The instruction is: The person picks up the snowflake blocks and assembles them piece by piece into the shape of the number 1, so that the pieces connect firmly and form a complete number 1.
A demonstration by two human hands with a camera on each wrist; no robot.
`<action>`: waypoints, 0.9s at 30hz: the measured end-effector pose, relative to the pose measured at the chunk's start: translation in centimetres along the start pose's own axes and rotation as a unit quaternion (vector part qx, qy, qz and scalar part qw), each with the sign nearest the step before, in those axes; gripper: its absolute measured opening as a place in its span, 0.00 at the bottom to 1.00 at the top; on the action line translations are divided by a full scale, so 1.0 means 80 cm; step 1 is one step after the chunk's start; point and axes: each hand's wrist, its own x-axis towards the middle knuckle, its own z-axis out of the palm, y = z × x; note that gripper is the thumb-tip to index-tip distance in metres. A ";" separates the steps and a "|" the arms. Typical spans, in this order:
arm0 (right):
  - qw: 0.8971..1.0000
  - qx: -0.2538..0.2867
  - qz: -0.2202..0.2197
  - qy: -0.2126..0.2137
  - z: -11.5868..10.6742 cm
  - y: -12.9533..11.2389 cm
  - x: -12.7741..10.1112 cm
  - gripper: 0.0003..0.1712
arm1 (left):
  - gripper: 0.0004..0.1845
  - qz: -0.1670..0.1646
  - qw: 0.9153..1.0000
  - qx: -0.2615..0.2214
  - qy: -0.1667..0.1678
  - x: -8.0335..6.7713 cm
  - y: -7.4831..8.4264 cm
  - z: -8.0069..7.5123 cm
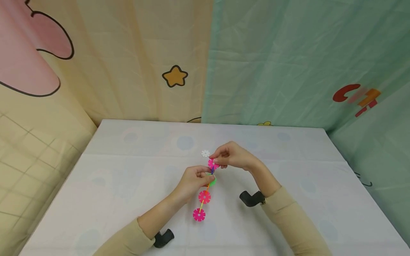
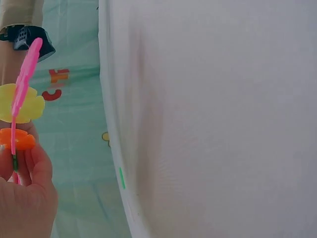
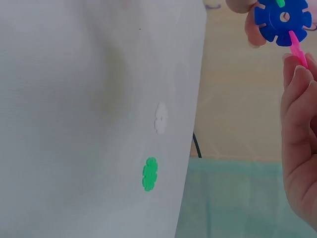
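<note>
A chain of notched plastic snowflake discs hangs between my two hands above the table. My left hand [image 1: 192, 179] pinches it at the green disc [image 1: 213, 180]. Below that come an orange disc [image 2: 22, 140], a pink disc [image 1: 204, 197], a yellow disc [image 2: 33, 108] and, at the lower end, another pink disc [image 1: 199, 214]. Above the green one is a blue disc [image 3: 270, 25]. My right hand [image 1: 235, 155] pinches the top pink disc [image 1: 213, 164] between thumb and fingers, its edge meeting the blue disc's rim. Whether it is fully slotted in, I cannot tell.
On the white table [image 1: 128, 199] lie a loose white disc [image 1: 205, 153] and a loose green disc [image 3: 150, 174], both beyond my hands. Black wrist devices [image 1: 251, 198] stick out from both sleeves. Printed curtains [image 1: 272, 64] stand behind the table's far edge.
</note>
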 end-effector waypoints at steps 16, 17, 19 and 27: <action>0.998 0.034 0.002 0.052 0.011 0.011 -0.009 0.11 | 0.17 -0.001 1.000 -0.004 0.022 0.001 0.001 -0.002; 0.998 0.036 0.001 0.050 0.011 0.011 -0.010 0.12 | 0.17 0.000 1.000 -0.006 0.021 0.002 0.001 -0.002; 0.998 0.040 -0.001 0.047 0.010 0.012 -0.011 0.13 | 0.17 0.002 1.000 -0.010 0.022 0.002 0.001 -0.003; 0.997 0.055 0.015 0.050 0.009 0.014 -0.013 0.17 | 0.17 -0.005 0.999 -0.017 0.028 0.003 0.003 -0.004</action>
